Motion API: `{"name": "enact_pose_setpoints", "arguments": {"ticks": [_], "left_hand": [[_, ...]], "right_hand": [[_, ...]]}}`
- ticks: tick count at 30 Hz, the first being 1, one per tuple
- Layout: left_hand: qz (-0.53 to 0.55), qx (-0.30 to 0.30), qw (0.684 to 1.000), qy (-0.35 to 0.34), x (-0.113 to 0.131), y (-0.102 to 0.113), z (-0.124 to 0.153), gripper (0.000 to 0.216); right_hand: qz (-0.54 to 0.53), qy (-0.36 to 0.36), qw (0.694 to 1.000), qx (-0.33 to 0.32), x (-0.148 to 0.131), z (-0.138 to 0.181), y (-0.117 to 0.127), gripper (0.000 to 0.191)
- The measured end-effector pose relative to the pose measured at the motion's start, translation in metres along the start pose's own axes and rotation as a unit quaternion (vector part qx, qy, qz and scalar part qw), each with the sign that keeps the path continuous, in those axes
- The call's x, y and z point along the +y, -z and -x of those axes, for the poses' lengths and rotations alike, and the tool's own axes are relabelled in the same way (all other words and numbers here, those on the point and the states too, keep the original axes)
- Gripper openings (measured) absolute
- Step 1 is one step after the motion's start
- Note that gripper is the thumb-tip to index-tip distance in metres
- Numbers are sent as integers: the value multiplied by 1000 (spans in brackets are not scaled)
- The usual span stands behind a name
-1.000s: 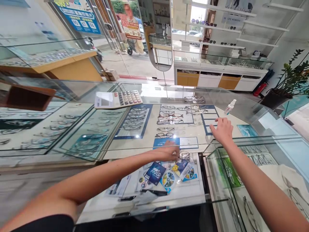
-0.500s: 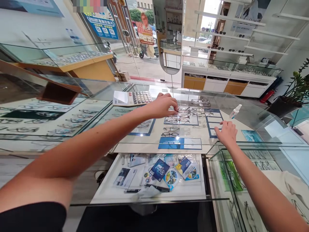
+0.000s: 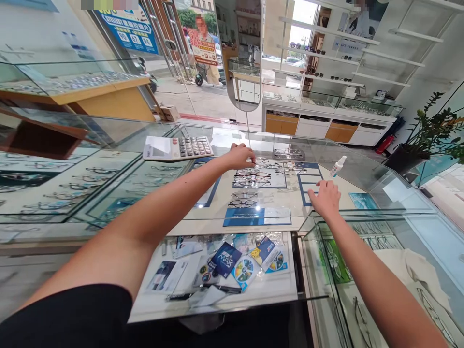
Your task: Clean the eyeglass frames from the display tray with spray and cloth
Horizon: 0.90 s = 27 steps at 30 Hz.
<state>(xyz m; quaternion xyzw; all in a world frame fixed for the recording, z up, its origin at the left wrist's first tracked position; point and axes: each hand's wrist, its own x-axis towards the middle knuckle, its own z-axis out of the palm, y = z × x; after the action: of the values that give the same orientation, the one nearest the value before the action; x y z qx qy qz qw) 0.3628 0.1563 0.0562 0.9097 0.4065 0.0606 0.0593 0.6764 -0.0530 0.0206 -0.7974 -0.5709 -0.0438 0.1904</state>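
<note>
My left hand (image 3: 242, 156) reaches over the glass counter, fingers curled and thumb and fingertips closed at the edge of a pair of eyeglasses (image 3: 262, 161). That grip is small and partly hidden. Just below, more eyeglasses (image 3: 251, 180) lie in rows on a blue-edged tray (image 3: 278, 186). Two further pairs of eyeglasses (image 3: 242, 199) sit nearer me, above a blue and white card (image 3: 243, 217). My right hand (image 3: 326, 199) is open, fingers apart, at the counter's right side. It is close to a blue-framed tray (image 3: 305, 189) and a small white spray bottle (image 3: 338, 166).
A calculator (image 3: 177, 148) lies on the glass left of my hand. Below, a pulled-out drawer (image 3: 275, 290) holds cards, leaflets and pens. Glass cases with eyeglasses stand on both sides. A brown stand (image 3: 39, 137) is at far left, an oval mirror (image 3: 243, 87) beyond the counter, a potted plant (image 3: 416, 145) at right.
The view has shifted, so the counter and its contents appear further left. My left hand stays by the eyeglasses, its fingers still curled. My right hand remains spread near the spray bottle.
</note>
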Motion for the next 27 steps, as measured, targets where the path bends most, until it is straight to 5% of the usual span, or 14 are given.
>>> {"name": "enact_pose_setpoints", "arguments": {"ticks": [21, 27], "left_hand": [[-37, -21, 999, 24, 24, 12, 19, 38], [-48, 91, 994, -39, 51, 29, 36, 17]], "right_hand": [[16, -20, 999, -41, -5, 0, 10, 34], [22, -27, 998, -46, -6, 0, 11, 35]]}}
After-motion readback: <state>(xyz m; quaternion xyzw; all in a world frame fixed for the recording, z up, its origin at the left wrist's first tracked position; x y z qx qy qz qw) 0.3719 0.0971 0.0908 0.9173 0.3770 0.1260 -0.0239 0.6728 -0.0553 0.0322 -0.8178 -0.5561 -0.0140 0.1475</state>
